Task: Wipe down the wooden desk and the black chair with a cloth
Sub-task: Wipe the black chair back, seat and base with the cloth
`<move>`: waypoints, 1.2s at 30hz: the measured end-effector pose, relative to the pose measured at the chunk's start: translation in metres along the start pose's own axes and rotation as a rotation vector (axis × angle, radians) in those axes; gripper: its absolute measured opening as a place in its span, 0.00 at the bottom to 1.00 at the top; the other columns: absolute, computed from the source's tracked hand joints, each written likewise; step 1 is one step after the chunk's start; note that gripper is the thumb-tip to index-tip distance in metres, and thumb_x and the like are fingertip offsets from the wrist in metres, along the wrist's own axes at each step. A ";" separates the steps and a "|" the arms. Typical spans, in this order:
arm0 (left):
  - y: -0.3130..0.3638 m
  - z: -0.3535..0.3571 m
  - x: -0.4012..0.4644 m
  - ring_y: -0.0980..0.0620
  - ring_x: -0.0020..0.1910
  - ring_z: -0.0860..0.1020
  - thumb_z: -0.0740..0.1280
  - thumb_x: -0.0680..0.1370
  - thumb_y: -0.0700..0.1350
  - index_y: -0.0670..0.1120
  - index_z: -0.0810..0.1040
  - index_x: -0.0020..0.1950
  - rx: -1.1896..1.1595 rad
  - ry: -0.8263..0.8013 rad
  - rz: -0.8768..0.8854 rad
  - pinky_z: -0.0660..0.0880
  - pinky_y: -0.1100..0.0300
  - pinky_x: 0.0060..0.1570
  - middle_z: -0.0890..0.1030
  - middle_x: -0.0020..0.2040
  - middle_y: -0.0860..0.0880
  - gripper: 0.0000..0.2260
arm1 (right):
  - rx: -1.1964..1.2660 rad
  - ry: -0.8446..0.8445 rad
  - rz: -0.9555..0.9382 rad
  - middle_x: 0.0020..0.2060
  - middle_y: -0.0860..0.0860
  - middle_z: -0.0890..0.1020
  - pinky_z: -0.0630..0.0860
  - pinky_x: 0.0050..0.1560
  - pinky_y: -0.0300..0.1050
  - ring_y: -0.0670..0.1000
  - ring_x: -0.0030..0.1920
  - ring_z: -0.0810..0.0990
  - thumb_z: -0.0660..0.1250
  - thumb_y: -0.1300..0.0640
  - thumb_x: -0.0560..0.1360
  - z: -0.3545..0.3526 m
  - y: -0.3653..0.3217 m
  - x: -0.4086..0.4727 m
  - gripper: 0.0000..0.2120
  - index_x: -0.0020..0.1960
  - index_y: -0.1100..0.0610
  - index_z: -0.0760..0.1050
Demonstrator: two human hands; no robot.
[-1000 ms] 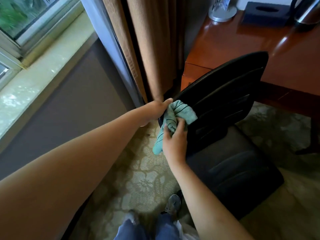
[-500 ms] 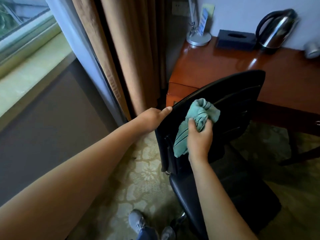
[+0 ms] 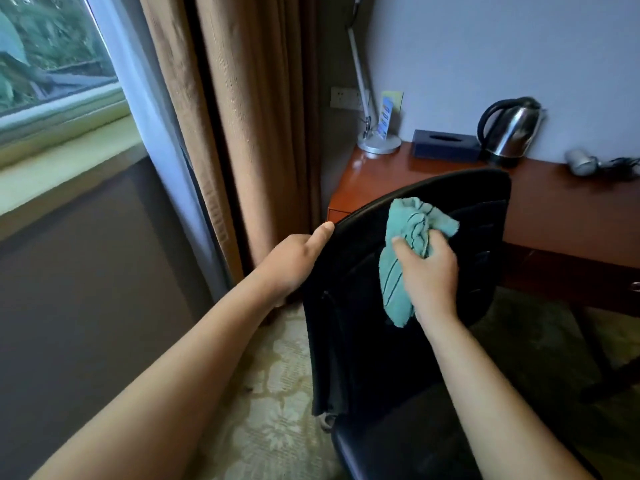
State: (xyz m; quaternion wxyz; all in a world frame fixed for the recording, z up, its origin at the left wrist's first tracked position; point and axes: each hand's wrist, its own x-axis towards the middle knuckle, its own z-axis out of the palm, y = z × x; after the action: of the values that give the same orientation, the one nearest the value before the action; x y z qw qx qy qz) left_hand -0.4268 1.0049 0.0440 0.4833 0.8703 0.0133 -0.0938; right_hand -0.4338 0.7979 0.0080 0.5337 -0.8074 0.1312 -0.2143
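The black chair (image 3: 367,341) stands in front of the wooden desk (image 3: 554,202), its backrest turned towards me. My left hand (image 3: 294,261) grips the left edge of the backrest, thumb lying along the top rim. My right hand (image 3: 429,271) holds a bunched teal striped cloth (image 3: 408,244) and presses it against the upper front of the backrest. A tail of the cloth hangs down beside my wrist. The chair's black seat (image 3: 408,441) shows below.
On the desk stand a lamp base (image 3: 379,144), a dark tissue box (image 3: 445,144), a steel kettle (image 3: 509,133) and a hair dryer (image 3: 585,163). Tan curtains (image 3: 249,126) hang left of the desk, beside a window sill (image 3: 62,161). Patterned carpet (image 3: 270,410) covers the floor.
My right hand has carried the cloth up and rightwards across the backrest. My view has lifted, showing more of the desk and wall. My left hand keeps its grip on the backrest edge.
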 end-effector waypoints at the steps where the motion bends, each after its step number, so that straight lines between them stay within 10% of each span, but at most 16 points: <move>1: -0.001 0.002 -0.003 0.45 0.52 0.82 0.53 0.81 0.68 0.38 0.83 0.57 0.013 0.025 0.006 0.74 0.52 0.60 0.85 0.53 0.41 0.35 | -0.002 -0.006 -0.023 0.43 0.43 0.83 0.81 0.51 0.55 0.47 0.45 0.82 0.70 0.42 0.72 0.001 0.001 0.000 0.11 0.48 0.48 0.77; 10: -0.012 0.023 -0.088 0.46 0.61 0.76 0.54 0.82 0.66 0.41 0.77 0.69 -0.029 0.317 -0.037 0.66 0.61 0.54 0.77 0.67 0.43 0.32 | -0.019 -0.227 -0.344 0.51 0.45 0.83 0.74 0.49 0.45 0.51 0.52 0.81 0.70 0.44 0.75 0.002 0.010 -0.112 0.12 0.53 0.49 0.76; 13: -0.014 0.032 -0.124 0.42 0.70 0.73 0.54 0.81 0.69 0.42 0.74 0.73 -0.035 0.385 -0.078 0.68 0.56 0.66 0.75 0.71 0.40 0.35 | -0.036 -0.321 -0.458 0.52 0.44 0.81 0.78 0.50 0.48 0.50 0.52 0.81 0.69 0.42 0.75 -0.014 0.019 -0.157 0.13 0.54 0.47 0.75; 19: -0.012 0.038 -0.169 0.44 0.60 0.80 0.58 0.73 0.75 0.42 0.80 0.65 -0.145 0.419 -0.124 0.76 0.51 0.62 0.82 0.62 0.44 0.40 | -0.300 -0.419 -0.745 0.60 0.49 0.74 0.79 0.48 0.52 0.60 0.52 0.80 0.68 0.45 0.76 -0.052 0.022 -0.166 0.15 0.61 0.41 0.72; 25: -0.020 0.032 -0.157 0.52 0.60 0.77 0.56 0.82 0.66 0.45 0.78 0.66 -0.141 0.385 -0.079 0.70 0.60 0.54 0.80 0.57 0.51 0.28 | -0.116 -0.258 -0.609 0.60 0.52 0.77 0.78 0.55 0.51 0.57 0.55 0.80 0.69 0.45 0.77 -0.026 0.004 -0.141 0.17 0.63 0.46 0.75; 30: -0.019 0.030 -0.156 0.53 0.42 0.78 0.55 0.82 0.66 0.47 0.78 0.54 -0.177 0.368 -0.077 0.74 0.60 0.37 0.81 0.48 0.49 0.24 | -0.305 -0.306 -0.884 0.58 0.52 0.78 0.80 0.39 0.47 0.57 0.47 0.82 0.77 0.49 0.69 -0.031 0.073 -0.200 0.18 0.58 0.45 0.79; 36: -0.064 0.055 -0.159 0.48 0.60 0.80 0.55 0.74 0.76 0.49 0.80 0.65 -0.496 0.292 -0.058 0.74 0.49 0.65 0.83 0.61 0.48 0.37 | -0.807 -0.524 -1.110 0.48 0.51 0.75 0.78 0.30 0.47 0.54 0.39 0.79 0.81 0.50 0.59 -0.041 0.141 -0.221 0.19 0.47 0.48 0.79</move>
State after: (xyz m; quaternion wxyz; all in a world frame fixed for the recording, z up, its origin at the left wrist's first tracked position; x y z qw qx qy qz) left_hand -0.5982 1.0029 -0.0098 0.6716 0.7289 0.1302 0.0249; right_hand -0.6445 0.8066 -0.1534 0.0216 -0.9136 -0.3600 -0.1880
